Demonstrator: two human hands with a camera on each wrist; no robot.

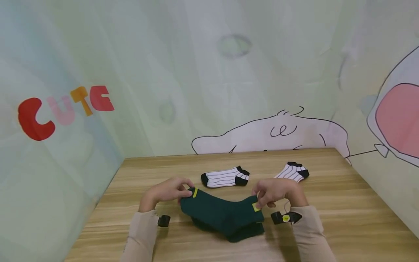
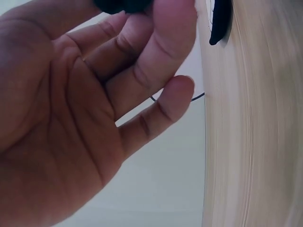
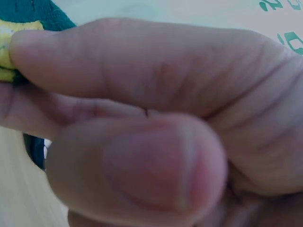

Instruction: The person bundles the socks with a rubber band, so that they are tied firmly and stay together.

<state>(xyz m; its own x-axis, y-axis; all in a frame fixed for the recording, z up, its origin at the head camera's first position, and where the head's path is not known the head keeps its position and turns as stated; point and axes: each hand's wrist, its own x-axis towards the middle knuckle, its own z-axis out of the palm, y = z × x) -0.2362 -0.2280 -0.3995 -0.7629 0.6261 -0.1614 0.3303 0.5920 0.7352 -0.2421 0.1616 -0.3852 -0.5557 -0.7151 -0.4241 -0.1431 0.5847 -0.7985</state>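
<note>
A dark green sock (image 1: 219, 211) with yellow marks stretches between my two hands, low over the table. My left hand (image 1: 170, 189) pinches its toe-side end by the yellow stripe; in the left wrist view a bit of green cloth (image 2: 124, 4) shows at the fingertips. My right hand (image 1: 276, 191) pinches the other end at the yellow patch, also seen as green and yellow fabric (image 3: 40, 12) in the right wrist view. Another dark green layer (image 1: 252, 230) hangs or lies underneath, mostly hidden; whether it is a second sock is hard to tell.
Behind the green cloth lies a white sock (image 1: 220, 179) with black stripes, heel and toe. A similar striped sock (image 1: 292, 173) is farther right, partly hidden by my right hand. The wooden table (image 1: 157, 167) ends at a printed cloth backdrop (image 1: 163, 80).
</note>
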